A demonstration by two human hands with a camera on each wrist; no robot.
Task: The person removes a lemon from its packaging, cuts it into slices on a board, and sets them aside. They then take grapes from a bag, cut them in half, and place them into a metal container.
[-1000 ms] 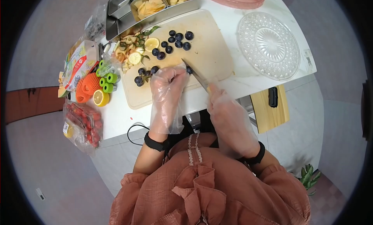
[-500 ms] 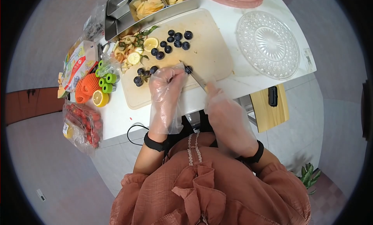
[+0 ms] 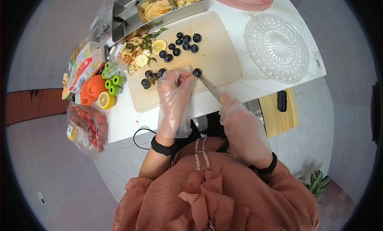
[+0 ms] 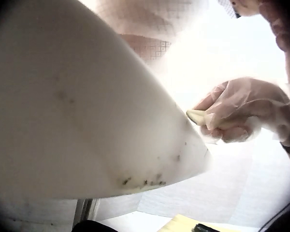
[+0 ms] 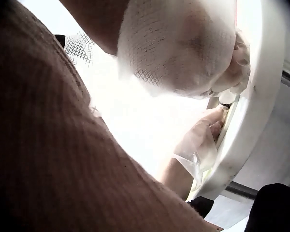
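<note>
My left hand point(image 3: 174, 89), in a clear plastic glove, rests low over the cream cutting board point(image 3: 223, 59) with its fingers curled. Its fingertips pinch a dark grape point(image 3: 197, 72) at their right side. The gloved right hand point(image 3: 244, 129) grips a knife point(image 3: 210, 87) by its pale handle, seen also in the left wrist view at the handle point(image 4: 197, 116). The blade slants up and left, its tip right at that grape. Several loose grapes point(image 3: 186, 46) lie farther up the board, and a small cluster point(image 3: 146, 83) lies left of the left hand.
Lemon slices point(image 3: 158, 47) and fruit peelings point(image 3: 135, 47) cover the board's left corner. Behind stands a steel divided tray point(image 3: 159, 24) with cut fruit. A glass plate point(image 3: 275, 71) is at right. Packed tomatoes point(image 3: 93, 129), a half lemon point(image 3: 106, 100) and orange foam nets point(image 3: 95, 86) line the left.
The knife has been drawn back toward the body and right, its tip moving from past the grape to beside it. The left hand stays by the grape; the head view shifts slightly.
</note>
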